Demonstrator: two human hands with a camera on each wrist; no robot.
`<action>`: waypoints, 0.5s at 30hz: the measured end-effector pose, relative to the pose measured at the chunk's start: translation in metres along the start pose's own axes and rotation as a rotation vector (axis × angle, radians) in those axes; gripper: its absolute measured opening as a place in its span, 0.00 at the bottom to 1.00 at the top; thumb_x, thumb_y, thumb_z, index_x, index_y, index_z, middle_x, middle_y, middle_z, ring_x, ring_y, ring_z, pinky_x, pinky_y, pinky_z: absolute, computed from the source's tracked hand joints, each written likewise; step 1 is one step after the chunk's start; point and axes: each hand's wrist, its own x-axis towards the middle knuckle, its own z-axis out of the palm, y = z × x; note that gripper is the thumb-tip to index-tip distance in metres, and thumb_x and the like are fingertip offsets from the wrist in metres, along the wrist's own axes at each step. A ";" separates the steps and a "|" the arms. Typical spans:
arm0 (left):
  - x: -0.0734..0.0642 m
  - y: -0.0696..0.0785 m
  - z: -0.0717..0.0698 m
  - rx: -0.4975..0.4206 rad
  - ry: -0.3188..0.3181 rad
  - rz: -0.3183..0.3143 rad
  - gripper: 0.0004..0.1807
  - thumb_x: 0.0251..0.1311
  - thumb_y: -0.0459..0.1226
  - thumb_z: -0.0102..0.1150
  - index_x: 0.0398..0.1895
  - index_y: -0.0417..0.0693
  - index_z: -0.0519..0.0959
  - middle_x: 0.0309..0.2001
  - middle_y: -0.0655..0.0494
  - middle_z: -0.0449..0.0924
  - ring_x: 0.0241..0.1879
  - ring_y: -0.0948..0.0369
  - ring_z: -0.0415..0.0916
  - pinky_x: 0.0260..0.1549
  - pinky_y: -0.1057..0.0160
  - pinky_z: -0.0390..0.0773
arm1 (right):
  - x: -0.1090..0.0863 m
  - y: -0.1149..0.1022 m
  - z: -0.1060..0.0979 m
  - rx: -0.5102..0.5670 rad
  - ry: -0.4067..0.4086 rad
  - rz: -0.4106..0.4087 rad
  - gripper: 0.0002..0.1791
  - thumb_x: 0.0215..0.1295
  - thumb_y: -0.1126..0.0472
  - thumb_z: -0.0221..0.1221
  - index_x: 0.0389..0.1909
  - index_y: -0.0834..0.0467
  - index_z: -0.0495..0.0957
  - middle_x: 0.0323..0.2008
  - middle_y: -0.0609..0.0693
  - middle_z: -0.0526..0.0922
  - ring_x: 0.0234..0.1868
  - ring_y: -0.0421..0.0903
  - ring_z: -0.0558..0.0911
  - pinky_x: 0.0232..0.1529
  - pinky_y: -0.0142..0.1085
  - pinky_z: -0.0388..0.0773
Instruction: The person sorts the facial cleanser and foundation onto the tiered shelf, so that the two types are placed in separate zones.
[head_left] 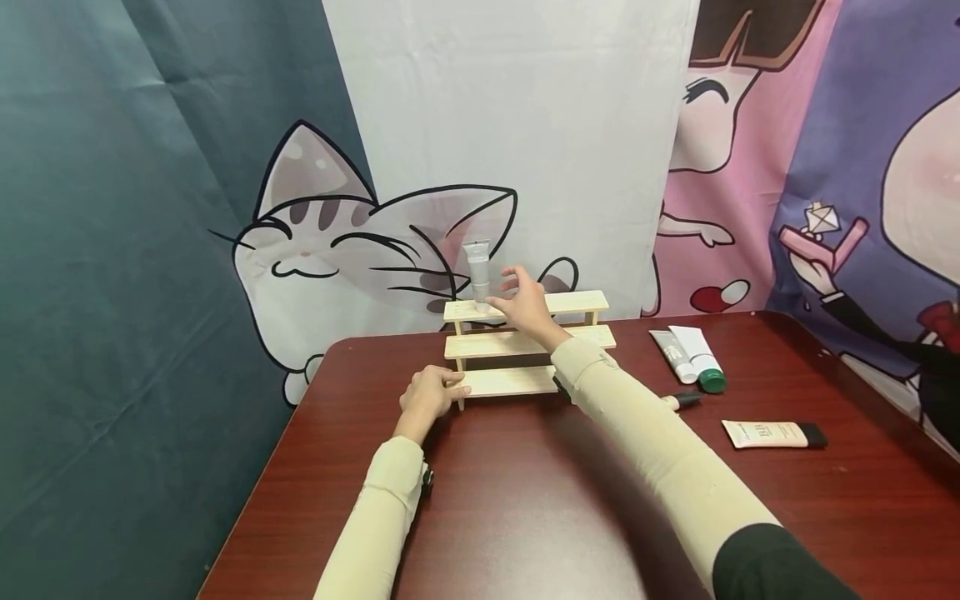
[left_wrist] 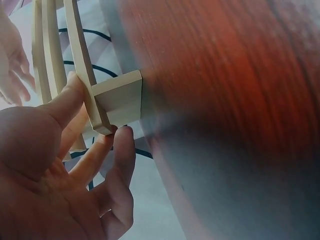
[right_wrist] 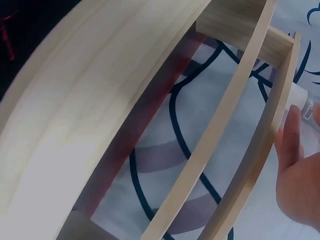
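A pale wooden three-tier display rack (head_left: 501,382) stands on the table. My left hand (head_left: 427,393) pinches the left end of its lowest shelf, thumb on top and fingers curled underneath, as the left wrist view shows at the shelf's end (left_wrist: 97,117). On the left part of the top shelf a clear and grey squeeze tube (head_left: 479,271) stands upright, cap down. Beside it is my right hand (head_left: 527,307), fingers spread apart and thumb tip right at the tube's lower end. In the right wrist view only part of the tube (right_wrist: 298,96) shows past the shelf edge.
At the right of the dark red table (head_left: 495,517) lie a grey tube (head_left: 672,357), a white tube with a green cap (head_left: 696,350) and a beige tube with a black cap (head_left: 768,434). Another black-capped tube (head_left: 675,402) is partly behind my right sleeve. A printed curtain (head_left: 525,108) hangs behind.
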 end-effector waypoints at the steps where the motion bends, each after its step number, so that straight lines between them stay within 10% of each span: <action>1: 0.000 0.000 0.000 0.000 0.000 0.000 0.20 0.54 0.56 0.70 0.53 0.76 0.84 0.61 0.55 0.78 0.51 0.47 0.80 0.35 0.51 0.76 | -0.001 0.001 -0.002 0.001 0.002 0.000 0.33 0.61 0.57 0.70 0.63 0.60 0.68 0.49 0.57 0.82 0.43 0.54 0.85 0.39 0.42 0.83; 15: 0.003 -0.001 0.000 0.013 0.009 0.004 0.22 0.54 0.56 0.70 0.54 0.76 0.83 0.62 0.51 0.78 0.52 0.46 0.79 0.37 0.50 0.75 | -0.016 0.014 -0.027 0.024 0.030 -0.025 0.34 0.61 0.60 0.69 0.67 0.61 0.68 0.50 0.64 0.82 0.46 0.57 0.85 0.44 0.47 0.82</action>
